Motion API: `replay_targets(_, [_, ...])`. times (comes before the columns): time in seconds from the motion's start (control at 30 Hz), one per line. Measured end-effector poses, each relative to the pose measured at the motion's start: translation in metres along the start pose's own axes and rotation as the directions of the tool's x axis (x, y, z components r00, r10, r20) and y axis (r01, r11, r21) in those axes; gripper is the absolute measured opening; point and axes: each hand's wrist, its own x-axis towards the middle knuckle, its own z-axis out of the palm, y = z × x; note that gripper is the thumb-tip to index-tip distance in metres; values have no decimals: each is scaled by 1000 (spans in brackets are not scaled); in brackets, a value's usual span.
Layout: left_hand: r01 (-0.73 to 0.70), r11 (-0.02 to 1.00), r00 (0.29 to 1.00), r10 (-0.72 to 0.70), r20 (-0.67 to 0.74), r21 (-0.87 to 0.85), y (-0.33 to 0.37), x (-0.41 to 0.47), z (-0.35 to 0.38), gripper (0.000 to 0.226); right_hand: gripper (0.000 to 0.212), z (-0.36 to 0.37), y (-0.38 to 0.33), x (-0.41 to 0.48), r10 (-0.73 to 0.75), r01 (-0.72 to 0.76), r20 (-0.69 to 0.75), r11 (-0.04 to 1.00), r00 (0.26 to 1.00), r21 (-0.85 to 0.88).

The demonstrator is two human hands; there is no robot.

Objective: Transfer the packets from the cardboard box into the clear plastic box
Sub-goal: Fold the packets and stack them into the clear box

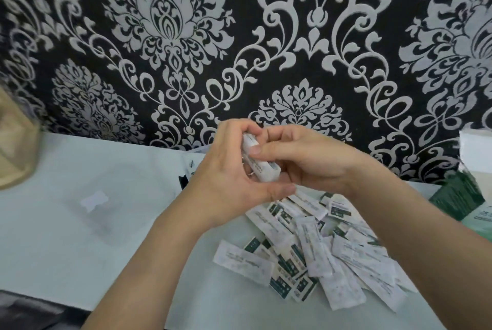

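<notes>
Both my hands are raised over the white table [66, 263] and hold one small stack of white packets [262, 167] between them. My left hand [229, 169] cups the stack from the left. My right hand [300, 159] pinches it from the right with thumb on top. Below the hands lies a loose pile of white and green packets [314, 252]. The clear plastic box [111, 196] sits to the left, faint against the table, with a white label [94, 200] on it. A green and white cardboard box [458, 196] lies at the right edge.
A black wall with white ornament [239, 36] rises directly behind the table. A beige object [13, 143] stands at the far left. A white box [476, 151] sits at the far right. The table's front edge [40, 300] runs along the lower left.
</notes>
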Motion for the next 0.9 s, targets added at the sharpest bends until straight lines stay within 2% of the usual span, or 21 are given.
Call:
replay_targets(0.1, [97,984,995,-91,41,-150,-21,6,-26,77,16,4,-10,30,53,-56,-31,989,998,-136])
replay_targets(0.17, [104,973,991,-120,-66,-207,-38,9,-37,50,17,5,-12,45,66,-92,-95,946,993,-310])
replay_targets(0.23, [154,987,951,-159,-267,-38,-62,13,-47,21,19,7,-10,61,78,-150,-165,858,983,-492])
replay_targets(0.3, [246,957,933,-190,-304,157,-80,16,-52,17,19,10,-5,75,103,-226,-221,714,970,-662])
replay_targets(0.37, [376,909,920,-342,-193,179,-88,14,-50,30,20,16,4,89,133,-286,-255,533,958,-796])
replay_targets(0.43, [474,867,880,-464,-97,153,-89,16,-43,56,23,22,14,101,161,-327,-287,363,944,-873])
replay_targets(0.53, [499,857,866,-487,-116,125,-90,24,-37,81,25,31,25,113,179,-349,-315,209,932,-913])
replay_targets(0.63, [551,821,834,-542,-101,149,-93,28,-38,83,26,34,29,118,168,-347,-321,155,932,-925])
replay_targets(0.8, [581,772,809,-583,-79,256,-90,30,-39,82,24,35,26,120,173,-359,-328,200,929,-911])
replay_targets(0.9, [577,772,812,-577,-89,266,-90,32,-39,73,13,32,25,122,120,-360,-344,166,931,-918])
